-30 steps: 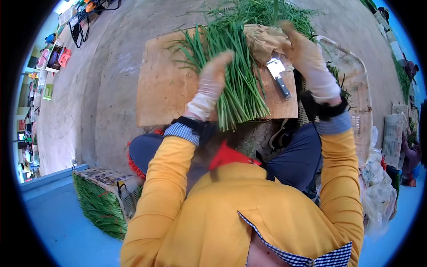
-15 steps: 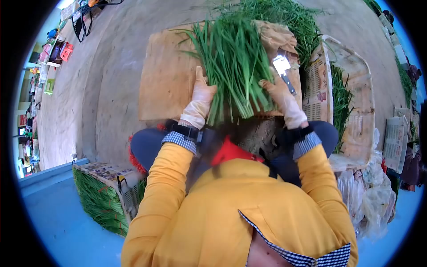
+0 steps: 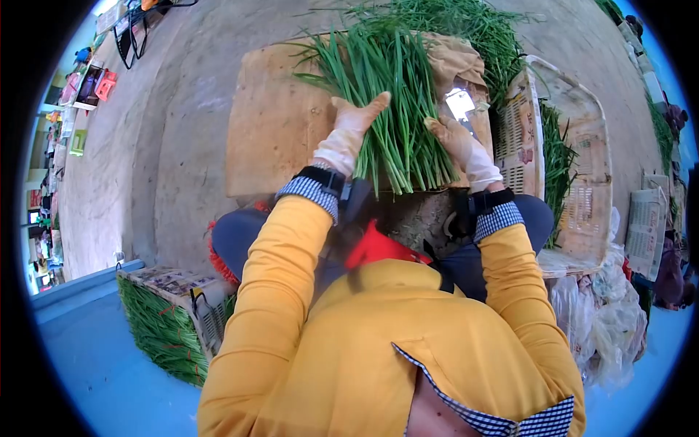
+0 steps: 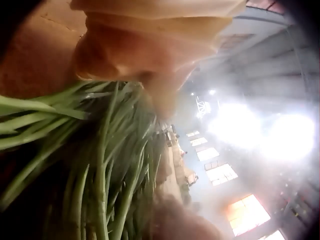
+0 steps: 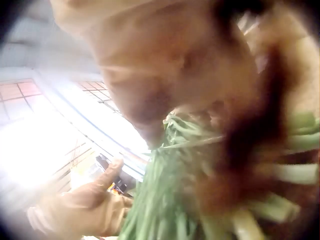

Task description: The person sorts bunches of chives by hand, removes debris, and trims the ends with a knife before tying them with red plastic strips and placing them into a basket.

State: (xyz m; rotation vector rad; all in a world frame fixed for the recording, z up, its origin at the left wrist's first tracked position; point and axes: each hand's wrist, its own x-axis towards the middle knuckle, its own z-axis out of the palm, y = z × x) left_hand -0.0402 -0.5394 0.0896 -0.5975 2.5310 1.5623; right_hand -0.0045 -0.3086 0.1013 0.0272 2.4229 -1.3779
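Yellow fabric is worn by the person as a long-sleeved top [image 3: 378, 328], edged with a checked collar [image 3: 539, 419] and checked cuffs [image 3: 309, 191]. Dark trousers [image 3: 231, 251] are seen below the sleeves, at both sides.

Farther out, pale gloves are worn on both hands. The left hand [image 3: 354, 124] is laid against the left side of a bunch of green stalks [image 3: 400, 135]; its visible digits are straightened and spread, unclenched, one of them laid over the stalks. The right hand [image 3: 459, 142] is set at the bunch's right side, its thumb raised; whether its fingers are curled round the stalks cannot be told.

The stalks are spread lengthwise across a wooden board [image 3: 273, 124], their pale ends turned toward the person and brought to its near edge. To the right of the bunch a bright cleaver [image 3: 459, 105] is laid, its handle partly hidden by the right hand. Beyond it a crumpled brown cloth [image 3: 459, 62] is placed.

Beside the board, loose greens are held in a plastic crate [image 3: 593, 197]. Past the board's far edge, a heap of green leaves [image 3: 466, 25] is spread on the floor [image 3: 182, 146].
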